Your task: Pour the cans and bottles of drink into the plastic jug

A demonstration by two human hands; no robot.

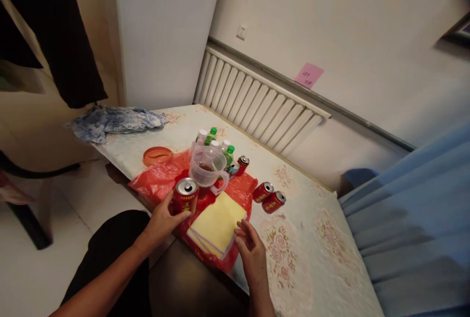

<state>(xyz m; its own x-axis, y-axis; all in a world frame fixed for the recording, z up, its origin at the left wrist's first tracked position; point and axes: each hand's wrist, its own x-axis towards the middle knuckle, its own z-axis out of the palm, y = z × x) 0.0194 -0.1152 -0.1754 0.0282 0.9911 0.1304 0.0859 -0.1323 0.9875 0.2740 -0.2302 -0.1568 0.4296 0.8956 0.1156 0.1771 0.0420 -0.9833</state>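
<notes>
A red can (185, 196) with a silver top is upright in my left hand (163, 221), fingers and thumb around its lower part. Fingers bent and apart, my right hand (251, 246) is at the right edge of a folded yellow cloth (219, 221) and holds nothing. The cloth lies on a red plastic bag (157, 178). Just behind the held can stands a clear plastic jug (207, 165) with some brown liquid inside, its handle to the right. Two red cans (263, 192) (273, 202) are side by side on the table, right of the bag.
Behind the jug are several bottles (229, 154) with green or white caps, a blue-green can (232, 169) and another red can (243, 165). An orange-red lid (157, 156) lies at left on the flowered tablecloth (301, 253). A blue patterned cloth (121, 124) covers the far left corner.
</notes>
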